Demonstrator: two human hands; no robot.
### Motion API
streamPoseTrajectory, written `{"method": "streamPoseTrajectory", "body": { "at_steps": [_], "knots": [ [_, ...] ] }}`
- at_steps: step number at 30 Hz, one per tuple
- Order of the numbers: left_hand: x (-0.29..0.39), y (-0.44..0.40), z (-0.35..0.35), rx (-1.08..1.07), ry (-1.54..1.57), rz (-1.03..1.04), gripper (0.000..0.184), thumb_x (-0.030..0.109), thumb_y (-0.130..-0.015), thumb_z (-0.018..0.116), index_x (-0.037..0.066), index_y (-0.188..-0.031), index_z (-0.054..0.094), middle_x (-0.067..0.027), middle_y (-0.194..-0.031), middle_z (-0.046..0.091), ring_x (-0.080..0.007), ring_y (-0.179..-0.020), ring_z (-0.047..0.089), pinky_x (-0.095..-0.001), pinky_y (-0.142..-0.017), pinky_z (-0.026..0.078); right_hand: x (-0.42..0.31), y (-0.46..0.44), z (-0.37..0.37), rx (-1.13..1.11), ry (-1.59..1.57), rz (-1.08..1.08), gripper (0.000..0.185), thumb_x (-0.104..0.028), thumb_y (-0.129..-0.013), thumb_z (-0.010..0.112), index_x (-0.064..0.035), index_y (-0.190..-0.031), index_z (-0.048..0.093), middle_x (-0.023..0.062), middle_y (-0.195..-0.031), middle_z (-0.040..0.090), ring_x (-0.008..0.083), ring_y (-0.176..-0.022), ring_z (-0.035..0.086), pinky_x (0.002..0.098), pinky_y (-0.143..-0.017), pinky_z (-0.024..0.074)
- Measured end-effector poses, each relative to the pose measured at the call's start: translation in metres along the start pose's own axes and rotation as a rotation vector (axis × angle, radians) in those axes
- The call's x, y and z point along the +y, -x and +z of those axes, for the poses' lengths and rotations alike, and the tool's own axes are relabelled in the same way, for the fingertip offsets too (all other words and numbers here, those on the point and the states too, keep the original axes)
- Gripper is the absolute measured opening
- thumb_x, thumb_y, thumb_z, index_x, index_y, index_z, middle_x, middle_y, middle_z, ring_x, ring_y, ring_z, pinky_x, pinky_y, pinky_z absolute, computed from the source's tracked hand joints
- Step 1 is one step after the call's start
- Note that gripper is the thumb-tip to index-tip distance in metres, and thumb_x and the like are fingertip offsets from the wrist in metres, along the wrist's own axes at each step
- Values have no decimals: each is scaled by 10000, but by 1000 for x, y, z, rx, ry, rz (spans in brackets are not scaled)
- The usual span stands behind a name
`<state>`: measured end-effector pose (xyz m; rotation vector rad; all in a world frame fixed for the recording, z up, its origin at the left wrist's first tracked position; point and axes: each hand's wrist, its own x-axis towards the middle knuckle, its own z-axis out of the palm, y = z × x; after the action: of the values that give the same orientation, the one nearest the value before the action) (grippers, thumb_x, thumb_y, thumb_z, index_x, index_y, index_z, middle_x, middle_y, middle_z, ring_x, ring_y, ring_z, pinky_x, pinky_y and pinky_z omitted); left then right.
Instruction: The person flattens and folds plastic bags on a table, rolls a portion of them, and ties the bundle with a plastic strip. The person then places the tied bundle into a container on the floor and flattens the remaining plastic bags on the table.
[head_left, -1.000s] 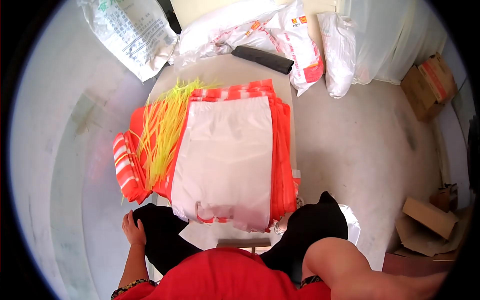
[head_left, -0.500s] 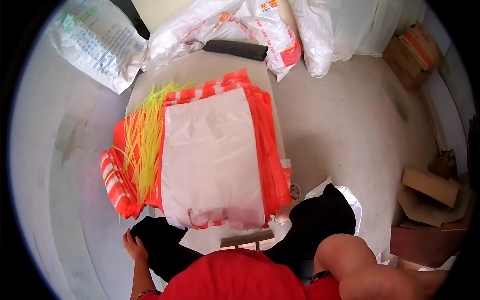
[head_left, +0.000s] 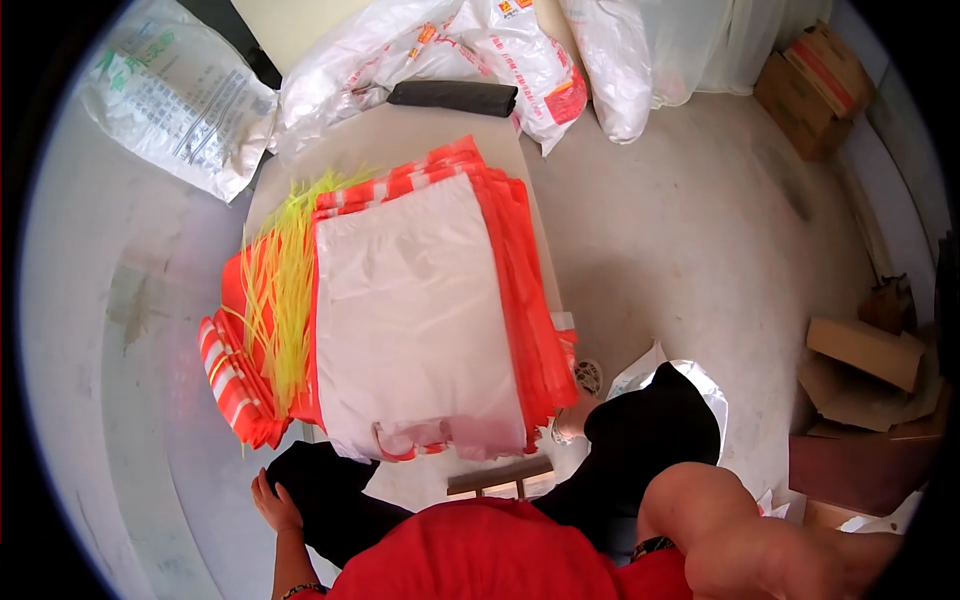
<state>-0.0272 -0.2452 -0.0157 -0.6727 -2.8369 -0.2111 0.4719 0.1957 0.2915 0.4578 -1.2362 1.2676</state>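
Observation:
My left hand [head_left: 277, 503] rests against the black-clad knee at the lower left, its fingers slightly apart and nothing held. My right arm stretches toward the lower right edge, and its hand is not in view. In front of me a stack of red-and-white bags [head_left: 410, 310] lies on a table, a whitish panel on top and red edges fanned out at the right. A bunch of yellow strips [head_left: 280, 290] lies along the stack's left side. Farther left, a folded red-and-white striped bundle [head_left: 238, 385] sits at the table's edge.
A black roll [head_left: 453, 97] lies at the table's far end, near white printed sacks [head_left: 520, 65]. Another printed sack [head_left: 185, 100] is at the upper left. Cardboard boxes [head_left: 815, 90] stand at the upper right, and an open carton [head_left: 868, 375] is at the right. A small stool [head_left: 500, 476] shows below the table.
The view has shifted right and turned, so the stack and sacks appear farther left and tilted. More of the cartons at the right shows. My left hand stays at the knee.

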Motion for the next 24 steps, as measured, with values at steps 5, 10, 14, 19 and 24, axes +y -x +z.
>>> {"method": "streamPoseTrajectory", "body": {
  "at_steps": [5,10,14,19,24],
  "knots": [
    [6,0,-5,-26,13,-29,492,225,-989,536,88,-1462,529,-191,-1463,504,-408,-1348,475,-498,-1157,371,-24,-16,-7,-44,1,227,335,90,-895,707,-105,-1164,748,32,-1264,664,184,-1172,598,276,-904,632],
    [3,0,-3,-35,-1,-35,490,212,-988,535,81,-1460,529,-197,-1464,504,-411,-1346,479,-491,-1161,374,-6,-2,-13,-35,-35,9,336,84,-886,719,-106,-1161,741,35,-1238,666,178,-1166,610,280,-887,647],
    [2,-3,-2,-44,-1,-29,491,205,-989,535,75,-1462,529,-211,-1461,505,-419,-1344,483,-490,-1159,379,-4,5,-17,-27,-19,-55,336,88,-879,724,-98,-1159,737,43,-1222,664,185,-1169,610,277,-881,648],
    [1,-5,0,-40,-6,-33,492,211,-996,532,70,-1468,531,-222,-1461,508,-423,-1344,486,-491,-1153,386,-19,3,-21,-8,-7,52,335,82,-876,731,-88,-1165,734,56,-1234,653,195,-1175,606,272,-874,648],
    [-1,-4,1,-24,-12,-25,488,224,-1002,533,66,-1463,538,-221,-1451,517,-424,-1337,494,-488,-1149,393,-33,0,-21,48,6,156,313,82,-863,741,-83,-1129,752,66,-1232,644,196,-1160,612,277,-868,648]
  ]
}}
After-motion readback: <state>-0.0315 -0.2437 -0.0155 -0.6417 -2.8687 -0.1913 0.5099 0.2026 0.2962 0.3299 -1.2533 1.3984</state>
